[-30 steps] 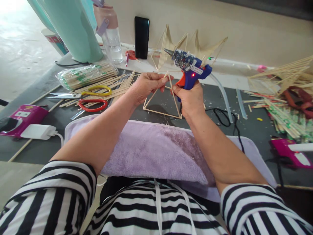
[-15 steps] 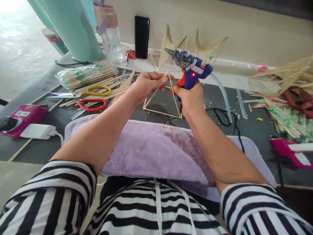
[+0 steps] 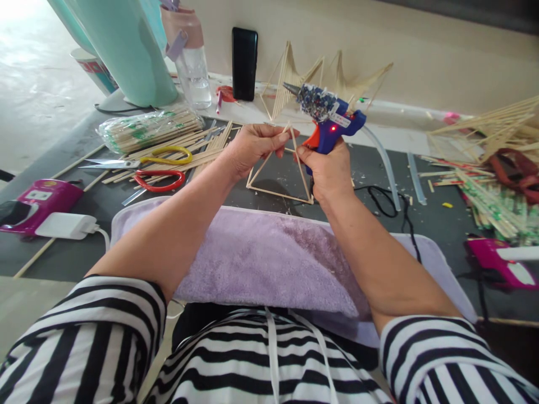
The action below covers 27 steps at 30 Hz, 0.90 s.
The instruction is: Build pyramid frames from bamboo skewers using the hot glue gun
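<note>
Scissors (image 3: 162,171), one pair, lie open beside one clear bag of sticks (image 3: 149,129). Two magenta power strips (image 3: 53,201) sit at opposite sides, and one phone (image 3: 244,64) and one water bottle (image 3: 191,62) stand at the back. Loose sticks (image 3: 213,148) are too many to count.

The tabletop (image 3: 357,216) is dark grey and flecked with scraps, a purple towel (image 3: 261,258) along its near edge; a pale wall (image 3: 421,56) rises behind.

One stick frame (image 3: 278,193) has its top corner pinched between the thumb and fingers of the left hand (image 3: 255,146), its lower corners reaching down toward the grey surface. Fingers of the right hand (image 3: 332,168) curl round the blue handle of one glue gun (image 3: 330,120), its thumb beside the frame's right-hand stick. Whether the frame's base touches the surface is unclear.
</note>
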### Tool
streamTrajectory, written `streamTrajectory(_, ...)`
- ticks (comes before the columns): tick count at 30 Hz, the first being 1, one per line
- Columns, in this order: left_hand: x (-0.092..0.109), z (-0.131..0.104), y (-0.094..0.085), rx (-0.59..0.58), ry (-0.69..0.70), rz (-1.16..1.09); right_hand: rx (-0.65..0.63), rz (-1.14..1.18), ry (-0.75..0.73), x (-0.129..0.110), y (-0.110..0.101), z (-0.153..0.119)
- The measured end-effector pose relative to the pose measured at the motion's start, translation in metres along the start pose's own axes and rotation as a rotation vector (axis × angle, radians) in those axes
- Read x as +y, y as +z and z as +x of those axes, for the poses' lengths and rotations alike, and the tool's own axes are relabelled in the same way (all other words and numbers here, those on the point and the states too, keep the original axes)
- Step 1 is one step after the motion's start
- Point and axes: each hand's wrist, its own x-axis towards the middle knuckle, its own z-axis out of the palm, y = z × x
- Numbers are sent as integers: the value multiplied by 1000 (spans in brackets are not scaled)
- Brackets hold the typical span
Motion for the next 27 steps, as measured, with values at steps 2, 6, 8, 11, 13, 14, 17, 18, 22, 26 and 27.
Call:
streamTrajectory(2, 0, 0, 0, 10, -7, 5, -3, 0, -8, 0, 0, 0)
streamTrajectory(6, 1, -1, 0, 27, -30, 17, 13, 10, -19, -2, 0, 0)
streamTrajectory(8, 1, -1, 0, 19, -28, 17, 19, 9, -16, -3, 1, -1)
streamTrajectory(11, 0, 0, 0, 10, -15, 9, 26, 8, -7, -4, 1, -1)
streamTrajectory(13, -1, 0, 0, 20, -17, 4, 31, 7, -10, -4, 1, -1)
streamTrajectory(14, -1, 0, 0, 27, -19, 3, 35, 5, -12, -3, 1, -1)
streamTrajectory(17, -1, 1, 0, 37, -23, 6, 37, 2, -8, -1, 0, 0)
streamTrajectory(18, -1, 0, 0, 35, -22, 6, 33, 3, -4, -1, 0, 1)
streamTrajectory(22, 0, 0, 1, 21, -24, -5, 14, 7, -5, 1, 0, 1)
streamTrajectory(26, -1, 0, 0, 13, -26, -17, 17, 2, -8, 1, 0, 0)
streamTrajectory(27, -1, 0, 0, 9, -19, -17, 20, 3, -8, 1, 0, 0)
